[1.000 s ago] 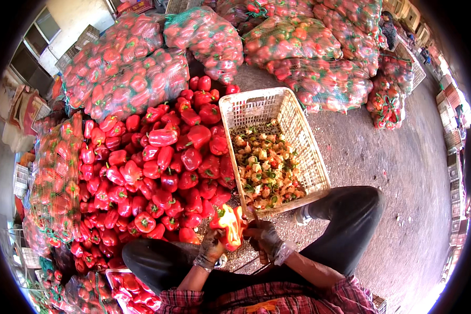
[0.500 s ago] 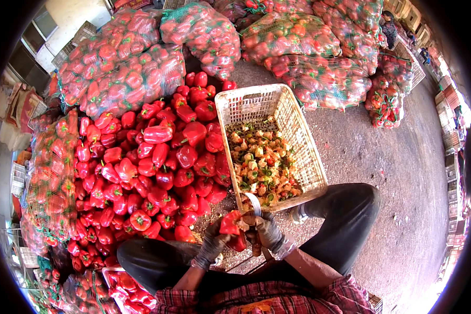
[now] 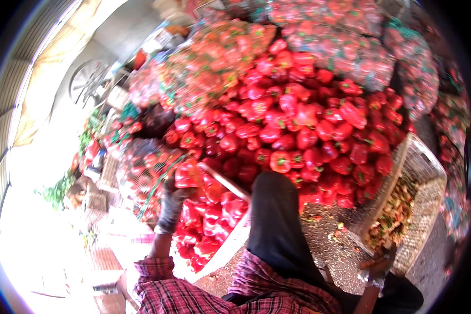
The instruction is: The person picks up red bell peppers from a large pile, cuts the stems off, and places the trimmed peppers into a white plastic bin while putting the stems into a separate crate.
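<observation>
Red pepper (image 3: 187,174) in the left hand (image 3: 171,201), eight o'clock, may roll off if dropped onto the heaped crate (image 3: 224,180); the right hand's (image 3: 378,268) grip is unclear.

Lower left of the pepper heap (image 3: 298,125), the left hand (image 3: 171,206) blurs beside a red pepper (image 3: 187,174), its grip impossible to read! Lower right of the heap, the right hand (image 3: 378,268) smears, fingers indistinct; beyond the heap, a mesh sack (image 3: 324,14) runs off the top edge.
</observation>
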Action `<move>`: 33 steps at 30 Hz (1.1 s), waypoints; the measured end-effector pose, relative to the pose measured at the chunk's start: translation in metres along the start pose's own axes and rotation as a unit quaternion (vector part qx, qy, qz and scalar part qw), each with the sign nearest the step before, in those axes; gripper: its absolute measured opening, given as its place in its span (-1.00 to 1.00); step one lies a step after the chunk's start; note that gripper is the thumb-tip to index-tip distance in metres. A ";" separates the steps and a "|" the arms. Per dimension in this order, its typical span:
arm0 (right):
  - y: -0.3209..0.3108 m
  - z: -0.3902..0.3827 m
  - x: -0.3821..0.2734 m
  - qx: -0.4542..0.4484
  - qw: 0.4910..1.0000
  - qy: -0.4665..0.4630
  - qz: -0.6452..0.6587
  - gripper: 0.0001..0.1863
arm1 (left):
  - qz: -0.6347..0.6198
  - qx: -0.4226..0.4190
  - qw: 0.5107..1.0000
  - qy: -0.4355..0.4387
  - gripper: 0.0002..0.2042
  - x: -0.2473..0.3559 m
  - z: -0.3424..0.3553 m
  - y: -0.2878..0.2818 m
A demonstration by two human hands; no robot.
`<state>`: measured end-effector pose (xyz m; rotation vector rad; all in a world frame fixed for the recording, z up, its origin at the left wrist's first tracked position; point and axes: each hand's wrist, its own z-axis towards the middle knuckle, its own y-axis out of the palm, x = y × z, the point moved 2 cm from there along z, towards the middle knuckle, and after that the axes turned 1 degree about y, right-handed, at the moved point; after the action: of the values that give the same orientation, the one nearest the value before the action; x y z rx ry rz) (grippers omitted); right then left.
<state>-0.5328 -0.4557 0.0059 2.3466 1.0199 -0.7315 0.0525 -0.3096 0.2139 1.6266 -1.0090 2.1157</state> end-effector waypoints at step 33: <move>0.041 -0.033 0.039 -0.052 0.920 -0.214 -0.325 -0.20 | 0.625 0.210 0.743 -0.113 -0.60 -0.352 -0.134 -0.221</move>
<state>-0.4694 -0.4411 0.0145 1.6208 1.5843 -1.3207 0.2017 0.0034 -0.0511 1.5332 -2.3255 3.1592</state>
